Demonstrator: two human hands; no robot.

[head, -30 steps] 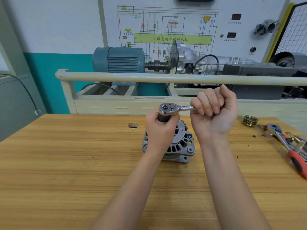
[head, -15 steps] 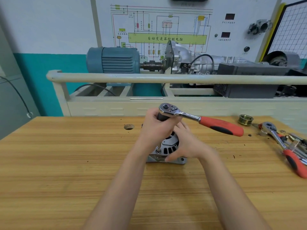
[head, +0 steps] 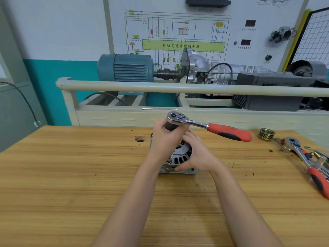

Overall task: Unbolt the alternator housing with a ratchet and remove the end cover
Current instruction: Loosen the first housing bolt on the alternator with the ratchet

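The left hand (head: 164,139) is curled around the black socket (head: 170,126) under the head of the ratchet (head: 204,125), holding it upright over the alternator (head: 178,157). The ratchet's red and black handle sticks out to the right in the air, free of any grip. The right hand (head: 197,155) lies on the alternator's right side, fingers bent around the slotted end cover (head: 181,155), thumb low near the front edge. The alternator stands on the wooden table (head: 71,175), near its middle. At the table's far right lie a brass-coloured pulley (head: 266,134) and a second ratchet (head: 306,161) among other tools.
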